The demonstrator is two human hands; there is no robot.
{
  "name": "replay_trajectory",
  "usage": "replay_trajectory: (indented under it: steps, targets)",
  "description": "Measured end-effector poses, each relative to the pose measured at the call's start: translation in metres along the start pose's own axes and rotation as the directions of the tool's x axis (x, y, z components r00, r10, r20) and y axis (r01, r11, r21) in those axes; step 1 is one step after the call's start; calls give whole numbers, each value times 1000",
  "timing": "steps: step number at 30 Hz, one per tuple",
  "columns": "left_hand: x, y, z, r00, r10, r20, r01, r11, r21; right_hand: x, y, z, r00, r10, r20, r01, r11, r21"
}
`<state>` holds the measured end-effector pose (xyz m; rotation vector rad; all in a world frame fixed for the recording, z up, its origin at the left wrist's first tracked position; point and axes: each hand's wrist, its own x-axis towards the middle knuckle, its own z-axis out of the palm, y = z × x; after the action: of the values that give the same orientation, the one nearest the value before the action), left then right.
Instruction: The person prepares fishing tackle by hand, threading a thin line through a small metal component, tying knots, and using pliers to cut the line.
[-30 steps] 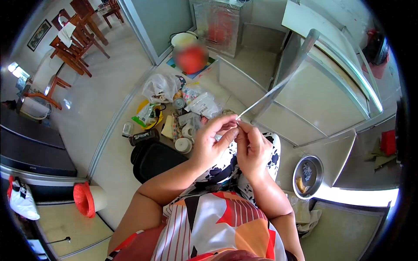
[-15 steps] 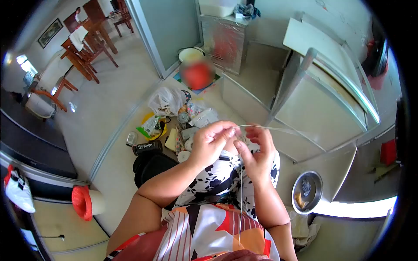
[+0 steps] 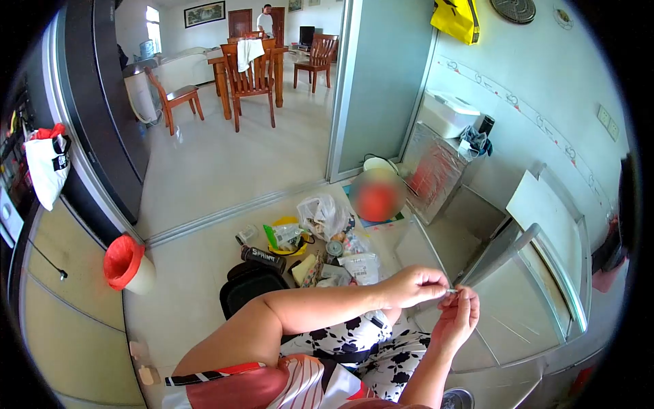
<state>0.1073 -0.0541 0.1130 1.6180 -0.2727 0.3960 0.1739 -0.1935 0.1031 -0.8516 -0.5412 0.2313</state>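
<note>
A: What's lying nearest the camera?

B: A patterned, partly striped top (image 3: 300, 382), with black-and-white floral trousers (image 3: 340, 334) stretching out ahead of it. A metal bowl (image 3: 458, 393) is just peeking in at the bottom edge.

A: And the hands?

B: The left hand (image 3: 414, 286) and the right hand (image 3: 456, 322) are meeting out in front, to the right of the lap. Both are pinching narrowly, fingertips almost touching, and a thin white strand (image 3: 452, 291) is showing between them. Only a short bit is catching the light, so I can't tell where its ends are going.

A: What's sitting past them?

B: On the right, a metal-edged panelled unit (image 3: 521, 307) is standing. On the floor, a labelled clear packet (image 3: 361, 268), a tin can (image 3: 334, 249), a black cylinder with white lettering (image 3: 263, 259) and a translucent plastic bag (image 3: 322, 215) are lying close together. A red-lined bin (image 3: 126, 264) is standing well apart, to the left.

A: Farthest off?

B: Through the doorway, a white cloth (image 3: 250, 53) is hanging over a wooden chair (image 3: 255, 80), and another person (image 3: 266, 24) is standing beyond.
</note>
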Motion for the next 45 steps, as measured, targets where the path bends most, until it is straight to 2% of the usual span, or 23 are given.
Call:
replay_trajectory:
  steps: [1,5,7,9,10,11,12,13,15,16,17,18,19,20,22,24,26,29,32,34,37,42,45]
  targets:
    - [-4,-4,-1,997,-56,57,59,997,-54,-3,1,-3,999,43,-16,-43,999,-8]
    - [-21,-35,2,986,-164,29,166,973,-162,-14,13,-14,964,248,-96,-254,965,-64]
    - [-28,-44,0,976,-218,-8,212,954,-214,-13,12,-16,911,410,-51,-413,901,-131]
    - [-33,-56,-8,952,-298,-72,285,947,-147,-9,17,-25,839,543,-3,-534,824,-190]
    - [-34,-53,-10,937,-333,-106,321,940,-116,-6,15,-26,731,677,83,-659,732,-170]
    - [-36,-43,-13,851,-488,-196,456,870,-187,-1,11,-25,599,783,169,-766,621,-163]
    - [-35,-44,-17,825,-509,-245,452,855,-256,3,7,-21,447,858,252,-853,494,-168]
    - [-37,-53,-26,804,-568,-174,490,800,-345,2,-2,-14,415,849,326,-867,478,-142]
    - [-40,-56,-36,775,-624,-106,528,730,-433,-5,-36,21,737,611,289,-564,791,-237]
    - [-43,-53,-34,775,-626,-87,535,723,-438,-6,-50,35,849,450,276,-375,882,-285]
    - [-46,-49,-31,774,-630,-64,543,712,-446,-4,-58,40,908,224,353,-72,916,-395]
    - [-48,-46,-28,772,-634,-38,551,699,-456,0,-62,45,891,5,454,235,850,-471]
    - [-51,-43,-25,780,-626,8,551,680,-484,8,-58,52,753,-114,648,629,415,-658]
    - [-52,-38,-18,766,-639,-72,543,703,-460,4,-53,65,684,-103,723,730,105,-675]
    - [-58,-45,-15,742,-661,-108,560,701,-441,-7,-16,37,779,56,625,623,46,-781]
    - [-62,-31,-13,766,-640,-68,527,684,-504,-24,-2,16,868,233,438,404,182,-897]
    - [-71,-36,-10,686,-725,53,652,581,-488,-43,5,-5,879,190,437,420,126,-899]
    - [-76,-45,-4,675,-693,254,701,495,-513,-54,5,-31,897,255,362,305,236,-923]
    - [-79,-55,2,660,-685,309,740,524,-421,-66,9,-52,886,359,292,194,285,-939]
    - [-76,-59,7,594,-743,309,804,534,-260,-72,11,-59,886,390,250,132,303,-944]
    - [-75,-71,9,529,-757,383,848,476,-231,-73,17,-73,842,509,177,-65,422,-904]
    - [-74,-82,10,401,-802,442,901,258,-349,-74,31,-93,734,665,135,-365,554,-748]
    - [-75,-85,10,359,-829,430,903,192,-385,-77,37,-97,732,670,123,-368,541,-757]
